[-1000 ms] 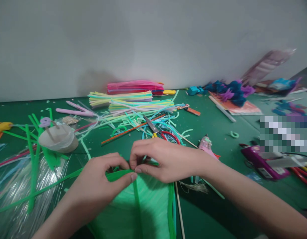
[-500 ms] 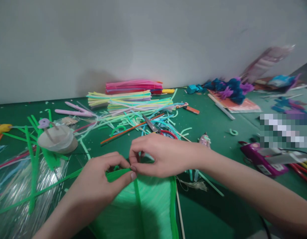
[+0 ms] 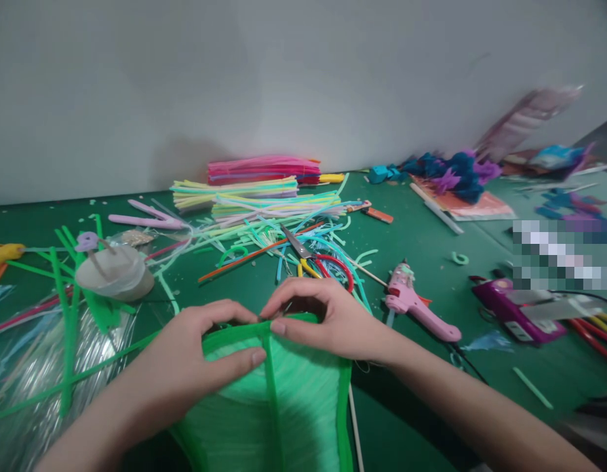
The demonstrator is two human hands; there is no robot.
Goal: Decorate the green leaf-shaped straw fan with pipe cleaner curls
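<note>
scissors [image 3: 308, 257] behind hands, glue gun [image 3: 415, 303] right

You have two hands in view, your left hand [image 3: 195, 357] and right hand [image 3: 323, 321], one green fringed piece [image 3: 284, 400], one pair of scissors [image 3: 313, 259], one pink glue gun [image 3: 414, 303], one purple glue gun [image 3: 512, 311], and three stacked bundles of pipe cleaners [image 3: 257, 190].

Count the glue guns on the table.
2 clearly: a pink glue gun right of the right hand, and a purple glue gun further right. The yellow thing at the left edge may be another.

The green leaf piece [image 3: 288, 400] runs off the bottom edge, its tip under both hands.
</note>
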